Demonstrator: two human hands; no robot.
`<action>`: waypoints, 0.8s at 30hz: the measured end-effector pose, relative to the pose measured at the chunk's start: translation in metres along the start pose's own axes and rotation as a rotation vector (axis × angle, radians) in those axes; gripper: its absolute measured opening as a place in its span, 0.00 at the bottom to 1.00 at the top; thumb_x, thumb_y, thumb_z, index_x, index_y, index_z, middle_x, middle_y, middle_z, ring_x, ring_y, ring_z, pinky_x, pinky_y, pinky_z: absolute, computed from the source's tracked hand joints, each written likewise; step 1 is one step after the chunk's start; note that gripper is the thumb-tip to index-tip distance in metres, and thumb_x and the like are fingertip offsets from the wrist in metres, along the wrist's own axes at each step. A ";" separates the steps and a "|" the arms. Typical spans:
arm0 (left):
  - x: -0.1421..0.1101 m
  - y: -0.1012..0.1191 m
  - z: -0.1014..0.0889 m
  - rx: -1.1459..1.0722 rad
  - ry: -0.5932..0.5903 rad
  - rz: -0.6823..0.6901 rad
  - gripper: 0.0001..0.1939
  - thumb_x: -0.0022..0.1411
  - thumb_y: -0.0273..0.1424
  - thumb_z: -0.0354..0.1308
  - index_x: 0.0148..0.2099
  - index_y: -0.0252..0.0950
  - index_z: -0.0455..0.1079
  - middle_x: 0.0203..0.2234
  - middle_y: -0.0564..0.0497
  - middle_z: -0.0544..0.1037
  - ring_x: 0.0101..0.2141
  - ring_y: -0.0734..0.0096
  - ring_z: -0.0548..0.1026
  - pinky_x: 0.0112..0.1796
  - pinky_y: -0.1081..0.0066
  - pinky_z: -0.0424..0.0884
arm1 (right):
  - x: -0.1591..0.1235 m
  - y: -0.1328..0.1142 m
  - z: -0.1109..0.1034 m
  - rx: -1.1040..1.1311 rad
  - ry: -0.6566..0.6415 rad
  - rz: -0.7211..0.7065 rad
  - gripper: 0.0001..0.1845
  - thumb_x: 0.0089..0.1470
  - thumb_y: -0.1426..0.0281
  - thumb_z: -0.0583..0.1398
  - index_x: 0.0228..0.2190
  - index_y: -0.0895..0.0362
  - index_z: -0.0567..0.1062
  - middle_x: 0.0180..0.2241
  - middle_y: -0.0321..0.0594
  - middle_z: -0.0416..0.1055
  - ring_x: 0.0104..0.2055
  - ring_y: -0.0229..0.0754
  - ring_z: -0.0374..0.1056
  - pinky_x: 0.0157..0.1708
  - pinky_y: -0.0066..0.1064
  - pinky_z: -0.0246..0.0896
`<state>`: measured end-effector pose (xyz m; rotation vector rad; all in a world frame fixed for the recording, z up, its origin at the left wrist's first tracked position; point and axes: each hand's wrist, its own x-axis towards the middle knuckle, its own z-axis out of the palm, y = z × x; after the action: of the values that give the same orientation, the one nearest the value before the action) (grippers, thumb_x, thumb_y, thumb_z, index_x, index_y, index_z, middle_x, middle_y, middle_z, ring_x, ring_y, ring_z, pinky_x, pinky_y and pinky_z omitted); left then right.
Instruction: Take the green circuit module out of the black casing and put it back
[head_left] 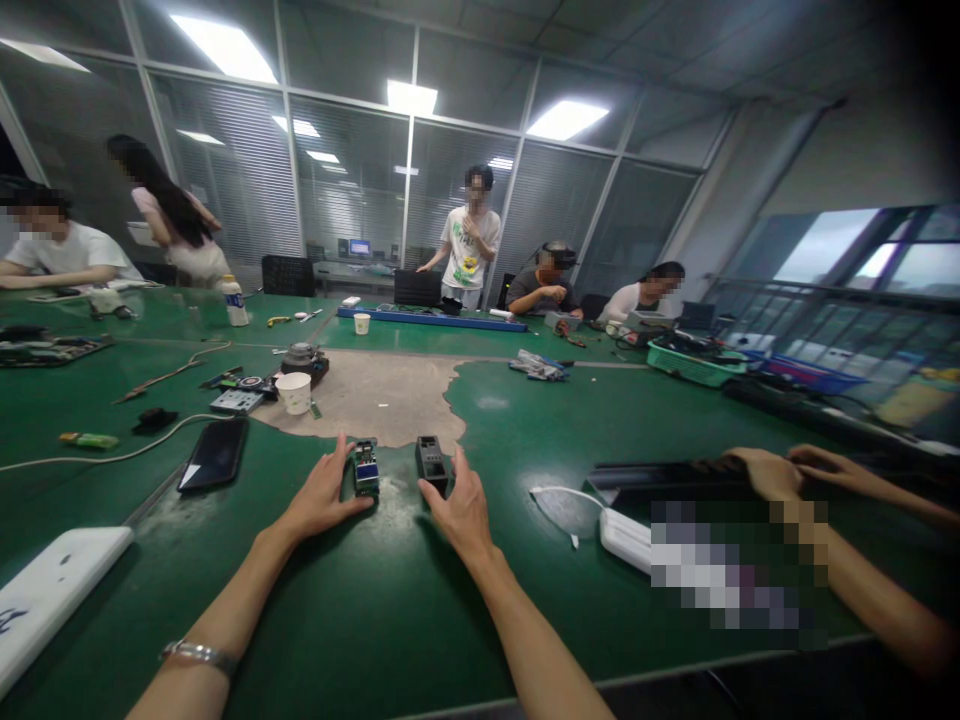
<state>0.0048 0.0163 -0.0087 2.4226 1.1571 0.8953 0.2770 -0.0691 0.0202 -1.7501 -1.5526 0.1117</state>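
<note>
The board — a small oblong of bare circuitry with a bluish screen — is at the left hand: thumb by its near end, fingers at its left side, though whether they grip it I cannot tell. Just right of the board, the right hand holds the case, a dark box with cut-out openings, between thumb and fingers. Beyond the board, a tan patch with a ragged edge interrupts the glossy green table. Left of the board lies a shiny black phone; beyond and left, a paper cup.
</note>
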 end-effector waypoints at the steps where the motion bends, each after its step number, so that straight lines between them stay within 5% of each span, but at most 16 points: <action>1: 0.000 0.000 0.000 -0.003 0.008 0.005 0.64 0.59 0.46 0.66 0.75 0.38 0.19 0.68 0.32 0.58 0.64 0.36 0.61 0.61 0.41 0.57 | 0.000 -0.001 0.002 -0.005 -0.010 -0.005 0.47 0.57 0.57 0.64 0.68 0.65 0.54 0.56 0.58 0.71 0.57 0.56 0.68 0.56 0.43 0.62; 8: 0.000 -0.002 0.000 0.000 -0.003 0.014 0.63 0.61 0.45 0.65 0.75 0.37 0.18 0.68 0.32 0.59 0.64 0.37 0.61 0.62 0.41 0.57 | 0.009 -0.013 0.000 -0.063 -0.042 0.035 0.39 0.58 0.64 0.62 0.66 0.65 0.58 0.51 0.57 0.75 0.53 0.54 0.72 0.53 0.40 0.65; 13: 0.000 -0.005 0.002 -0.012 0.021 0.015 0.62 0.60 0.44 0.66 0.75 0.39 0.20 0.67 0.33 0.61 0.64 0.39 0.63 0.61 0.42 0.58 | 0.020 -0.043 -0.009 0.141 0.007 0.003 0.41 0.57 0.62 0.63 0.66 0.64 0.59 0.56 0.55 0.73 0.58 0.52 0.71 0.56 0.39 0.64; 17: 0.000 -0.005 0.003 -0.021 0.031 0.012 0.62 0.59 0.44 0.67 0.75 0.39 0.22 0.67 0.33 0.62 0.64 0.41 0.63 0.61 0.43 0.58 | 0.020 -0.073 0.001 0.274 -0.046 -0.043 0.43 0.57 0.61 0.63 0.67 0.65 0.58 0.54 0.54 0.75 0.57 0.50 0.72 0.56 0.37 0.65; 24: 0.000 -0.005 0.004 -0.028 0.028 0.005 0.63 0.61 0.46 0.66 0.75 0.39 0.18 0.67 0.32 0.61 0.64 0.43 0.63 0.61 0.43 0.59 | 0.014 -0.104 0.020 0.187 -0.149 -0.037 0.43 0.56 0.62 0.64 0.66 0.68 0.59 0.53 0.57 0.75 0.55 0.53 0.73 0.54 0.36 0.67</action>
<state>0.0039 0.0193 -0.0142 2.3989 1.1408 0.9437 0.1863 -0.0524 0.0737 -1.5956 -1.6236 0.3643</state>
